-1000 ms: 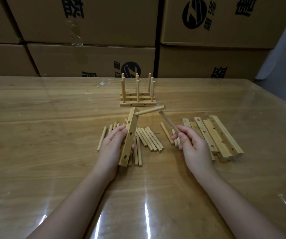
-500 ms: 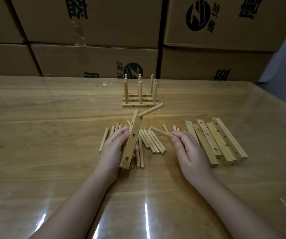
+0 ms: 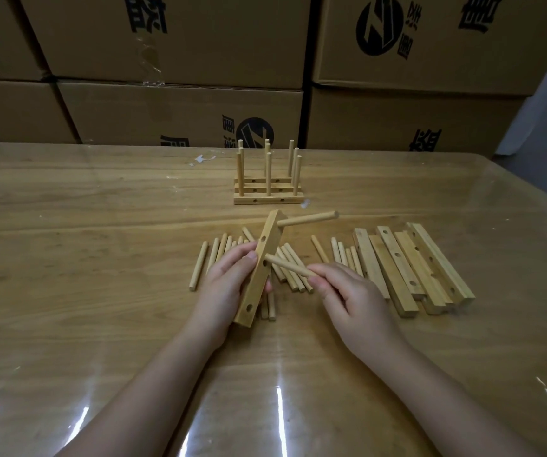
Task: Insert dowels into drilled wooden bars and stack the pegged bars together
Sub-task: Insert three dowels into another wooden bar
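My left hand (image 3: 229,285) grips a drilled wooden bar (image 3: 259,275), held tilted above the table. One dowel (image 3: 308,219) sticks out of the bar's top hole, pointing right. My right hand (image 3: 347,295) pinches a second dowel (image 3: 288,266) whose left tip touches the bar at its middle hole. Loose dowels (image 3: 290,268) lie on the table under and beside the bar. Several bare drilled bars (image 3: 410,265) lie in a pile at the right. A stack of pegged bars (image 3: 267,189) with upright dowels stands behind.
The wooden table (image 3: 100,258) has a glossy clear cover. Stacked cardboard boxes (image 3: 179,103) form a wall along its far edge. The table's right edge (image 3: 529,206) borders a grey floor.
My right hand has brought its dowel leftwards from above the loose pile until its tip meets the bar's middle hole. My left hand has kept the bar tilted with little movement.
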Demonstrator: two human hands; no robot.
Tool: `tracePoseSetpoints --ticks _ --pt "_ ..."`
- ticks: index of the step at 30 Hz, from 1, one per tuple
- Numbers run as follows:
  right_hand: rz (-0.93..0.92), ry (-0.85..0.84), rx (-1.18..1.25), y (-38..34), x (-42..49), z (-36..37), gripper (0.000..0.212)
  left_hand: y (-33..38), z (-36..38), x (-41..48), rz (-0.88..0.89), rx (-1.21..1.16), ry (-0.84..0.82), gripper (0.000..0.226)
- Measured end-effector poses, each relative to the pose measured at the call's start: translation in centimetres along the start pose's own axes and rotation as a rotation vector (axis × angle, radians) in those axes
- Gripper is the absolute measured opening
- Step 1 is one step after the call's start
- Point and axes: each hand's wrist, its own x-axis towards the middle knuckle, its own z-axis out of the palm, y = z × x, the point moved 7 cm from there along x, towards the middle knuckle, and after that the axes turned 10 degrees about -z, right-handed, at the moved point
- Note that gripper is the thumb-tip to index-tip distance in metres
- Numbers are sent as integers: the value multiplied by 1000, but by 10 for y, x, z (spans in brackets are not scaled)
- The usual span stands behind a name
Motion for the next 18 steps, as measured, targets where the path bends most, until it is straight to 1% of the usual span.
tracePoseSetpoints --ticks 5,10,15,18 --pt "-45 -35 -85 -5 2 0 24 3 1 -1 20 -27 2 21" --pt "-135 -11 -250 -15 4 -7 19 2 0 -1 22 4 -4 20" --pt "-186 -15 -360 -23 6 -9 25 2 -3 -2 45 14 3 17" --pt "-198 -10 -406 -25 7 -9 22 2 -2 -1 76 62 17 16"
